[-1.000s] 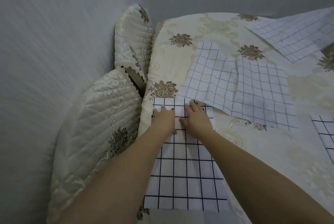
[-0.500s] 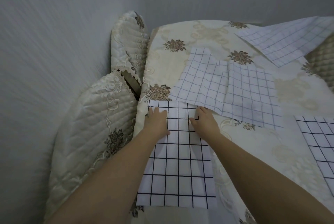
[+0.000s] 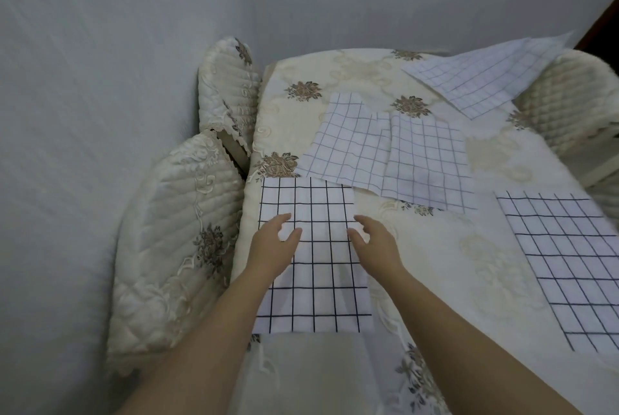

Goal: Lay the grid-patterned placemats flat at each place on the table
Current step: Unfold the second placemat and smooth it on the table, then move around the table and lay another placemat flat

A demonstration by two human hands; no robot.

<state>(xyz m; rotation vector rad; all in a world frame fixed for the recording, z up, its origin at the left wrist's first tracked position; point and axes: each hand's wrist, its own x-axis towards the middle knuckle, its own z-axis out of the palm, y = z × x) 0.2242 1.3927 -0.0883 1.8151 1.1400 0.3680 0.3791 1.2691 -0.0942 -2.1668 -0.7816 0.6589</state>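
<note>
the bold-grid placemat [image 3: 313, 255] lies flat at the table's six o'clock edge, its near hem hanging slightly over the embroidered tablecloth [image 3: 435, 247]. the left hand [image 3: 273, 252] and right hand [image 3: 375, 245] are apart, fingers loosely spread, clamped on nothing, over the mat's side edges. risk: a dragging palm could skew it or rumple the slippery cloth beneath. at one o'clock, two fine-grid placemats [image 3: 385, 160] overlap each other and the mat's far corner; they could snag.
</note>
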